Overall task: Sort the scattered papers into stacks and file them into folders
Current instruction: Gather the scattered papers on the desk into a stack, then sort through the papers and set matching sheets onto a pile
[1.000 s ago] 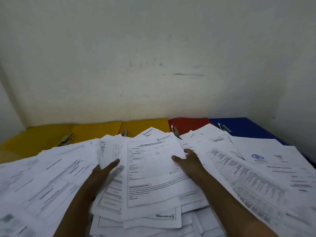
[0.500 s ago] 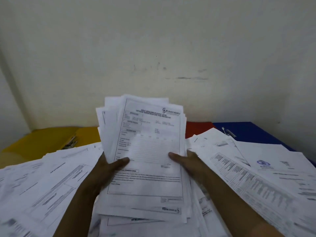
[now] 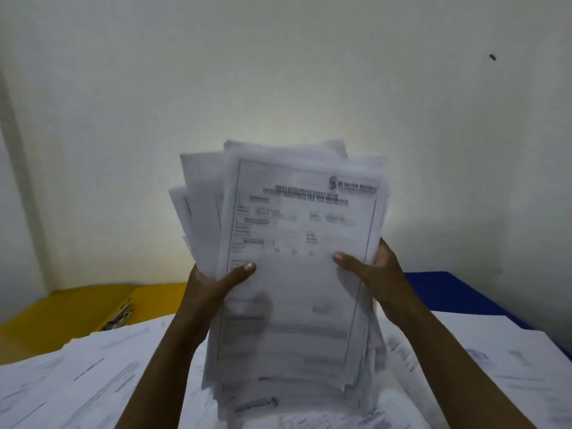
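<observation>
**Squaring the bundle before it goes to a folder**

I have the bundle of papers (image 3: 291, 274) upright in front of the wall, lifted above the scattered sheets (image 3: 93, 376), which spread out to either side of it and beneath it. My left hand (image 3: 213, 286) pinches the bundle's left edge, thumb across the front page and fingers hidden behind. My right hand (image 3: 377, 274) clamps the right edge the same way. So the hands are apart, one on each side, both holding the same bundle.

The bundle is ragged: several sheets poke out past its upper left corner, and the bottom edges look uneven, though blur hides the detail. Left of the bundle and behind the scattered sheets lies the yellow folder (image 3: 62, 314) with its metal clip (image 3: 119, 317); right of the bundle sits the blue folder (image 3: 458, 292).

As I judge it, the step is to jog the bundle square. I would loosen both grips a little, tap the bottom edge down on a flat spot and let the stray sheets drop into line, then tap one long side. Gripping too loosely risks the inner pages sliding out onto the scatter below.
</observation>
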